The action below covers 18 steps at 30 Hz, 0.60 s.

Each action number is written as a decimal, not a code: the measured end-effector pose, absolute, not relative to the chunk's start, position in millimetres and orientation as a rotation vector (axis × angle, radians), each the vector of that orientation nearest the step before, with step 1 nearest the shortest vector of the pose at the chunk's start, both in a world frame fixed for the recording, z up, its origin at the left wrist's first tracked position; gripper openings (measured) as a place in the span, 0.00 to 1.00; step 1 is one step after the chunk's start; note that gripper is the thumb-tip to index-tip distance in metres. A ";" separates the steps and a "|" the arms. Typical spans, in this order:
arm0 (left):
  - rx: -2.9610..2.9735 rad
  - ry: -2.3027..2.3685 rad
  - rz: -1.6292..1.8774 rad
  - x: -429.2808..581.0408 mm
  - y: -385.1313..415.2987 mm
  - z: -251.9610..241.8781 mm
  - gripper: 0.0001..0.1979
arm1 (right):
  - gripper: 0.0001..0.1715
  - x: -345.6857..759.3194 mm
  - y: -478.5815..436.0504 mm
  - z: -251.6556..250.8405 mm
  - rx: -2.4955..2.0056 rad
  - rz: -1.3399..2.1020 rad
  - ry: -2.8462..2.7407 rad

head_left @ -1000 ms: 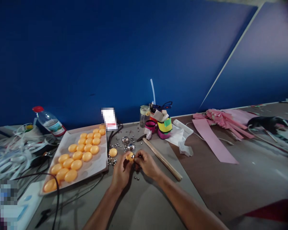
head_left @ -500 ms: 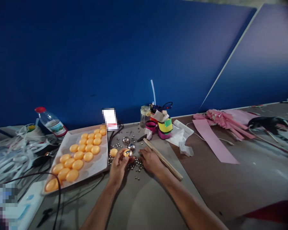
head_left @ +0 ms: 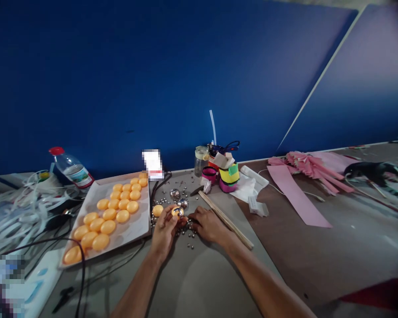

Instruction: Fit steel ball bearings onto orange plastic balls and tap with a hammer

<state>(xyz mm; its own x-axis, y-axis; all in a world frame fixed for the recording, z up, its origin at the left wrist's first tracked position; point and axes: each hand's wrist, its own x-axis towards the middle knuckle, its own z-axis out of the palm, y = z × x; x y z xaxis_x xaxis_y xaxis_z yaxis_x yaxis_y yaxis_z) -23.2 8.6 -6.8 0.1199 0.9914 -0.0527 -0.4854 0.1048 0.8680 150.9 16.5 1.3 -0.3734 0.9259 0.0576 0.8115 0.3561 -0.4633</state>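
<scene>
My left hand [head_left: 164,229] is closed around an orange ball [head_left: 176,211], which looks like a ping-pong ball and has shiny silver pieces on its upper side. Close to its right, my right hand [head_left: 207,224] rests low over scattered silver beads [head_left: 189,236]. Its fingers are curled together towards the ball, and whatever is at their tips is too small to make out. Two silver-covered balls [head_left: 174,194] lie just behind the hands. Left of the held ball, a plain orange ball [head_left: 157,210] sits on the table.
A paper-lined tray [head_left: 117,243] of several orange balls stands at left, by a bottle [head_left: 75,172] and tangled white strips [head_left: 13,212]. Wooden sticks [head_left: 225,218] lie right of my hands. Behind are a glass jar [head_left: 201,165] and a yellow-pink container [head_left: 228,176]. Pink paper [head_left: 298,194] lies right.
My right hand has shifted slightly left, closer to the ball in my left hand. The left hand keeps its hold, and the objects on the table stay in place.
</scene>
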 end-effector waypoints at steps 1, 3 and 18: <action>0.810 0.786 1.277 -23.2 8.5 -6.2 0.19 | 0.14 149.4 16.4 1.0 -1.557 0.506 -2.328; 0.801 0.773 1.276 -22.9 8.0 -4.8 0.19 | 0.12 146.1 17.3 -2.0 -1.592 0.484 -2.299; 0.663 0.717 1.181 -25.8 6.9 7.8 0.17 | 0.06 141.8 22.6 -7.0 -1.172 1.083 -1.380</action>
<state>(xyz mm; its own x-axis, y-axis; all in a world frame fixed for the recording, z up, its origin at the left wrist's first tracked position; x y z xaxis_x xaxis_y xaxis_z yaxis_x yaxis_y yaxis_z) -25.8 6.9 7.8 0.2184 0.9648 -0.1469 -0.5758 0.2489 0.7788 141.8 22.6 -7.0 -0.0462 0.9904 0.1300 0.1088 0.1343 -0.9849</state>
